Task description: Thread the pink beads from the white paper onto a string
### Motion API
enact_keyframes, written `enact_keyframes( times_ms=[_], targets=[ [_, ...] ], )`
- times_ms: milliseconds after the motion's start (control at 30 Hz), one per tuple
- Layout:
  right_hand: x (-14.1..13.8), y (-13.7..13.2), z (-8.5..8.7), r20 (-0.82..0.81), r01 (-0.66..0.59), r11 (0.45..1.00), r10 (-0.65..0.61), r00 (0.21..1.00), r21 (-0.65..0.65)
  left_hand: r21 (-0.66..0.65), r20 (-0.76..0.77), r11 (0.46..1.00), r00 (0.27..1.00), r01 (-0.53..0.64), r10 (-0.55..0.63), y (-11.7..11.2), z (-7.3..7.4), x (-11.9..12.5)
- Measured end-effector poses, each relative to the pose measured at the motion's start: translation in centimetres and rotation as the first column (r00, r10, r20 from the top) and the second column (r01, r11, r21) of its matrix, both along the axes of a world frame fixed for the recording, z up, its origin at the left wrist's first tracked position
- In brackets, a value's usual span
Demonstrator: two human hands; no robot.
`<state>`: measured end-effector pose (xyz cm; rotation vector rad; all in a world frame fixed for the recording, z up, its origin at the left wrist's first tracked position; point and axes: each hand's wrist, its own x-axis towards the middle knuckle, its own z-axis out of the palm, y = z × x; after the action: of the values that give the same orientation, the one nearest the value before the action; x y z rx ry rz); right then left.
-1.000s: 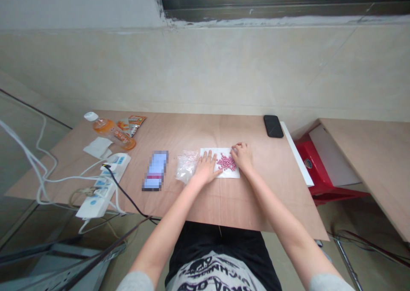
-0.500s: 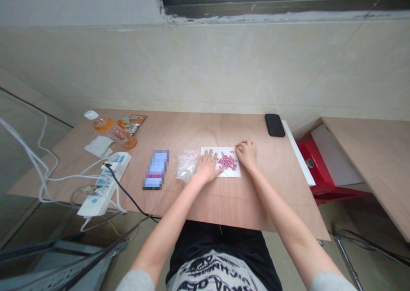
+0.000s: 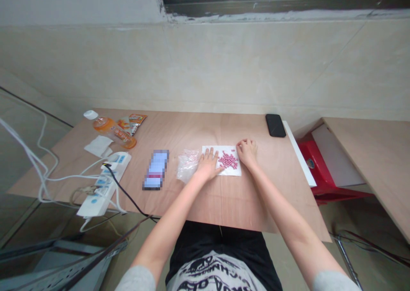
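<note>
Head view: pink pills point(image 3: 228, 160) on white paper point(image 3: 229, 172) between left grip point(image 3: 208, 165), spread flat, and right grip point(image 3: 247, 152), curled together.

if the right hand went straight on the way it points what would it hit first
The right hand sits at the top edge of the white paper. Past that, the way looks free across the table to the wall, though depth is hard to judge.

Matt plywood tabletop point(image 3: 243, 201), white paper sheet point(image 3: 226, 149), glossy plastic bag point(image 3: 188, 166)
</note>
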<state>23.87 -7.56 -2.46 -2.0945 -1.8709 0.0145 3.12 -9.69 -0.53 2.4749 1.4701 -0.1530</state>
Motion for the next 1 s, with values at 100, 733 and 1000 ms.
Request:
enact_keyframes(
  times_ms=[100,733,1000],
  targets=[
    [0.2,0.3,0.1,0.015,0.003,1.000,-0.003,1.000,-0.005,-0.005,0.003,1.000,1.000,0.001,-0.001,0.5,0.0,0.1],
    [-0.2,-4.1,-1.1,-0.239,0.085,0.989,-0.053,0.970,0.123,0.206,0.562,0.957,0.826,-0.205,0.056,-5.1,3.1,-1.0],
    [-1.3,-5.9,-1.2,-0.397,0.138,0.966,-0.041,0.917,0.217,0.053,0.822,0.948,0.553,-0.315,0.138,-9.5,-0.6,-0.7]
  ],
)
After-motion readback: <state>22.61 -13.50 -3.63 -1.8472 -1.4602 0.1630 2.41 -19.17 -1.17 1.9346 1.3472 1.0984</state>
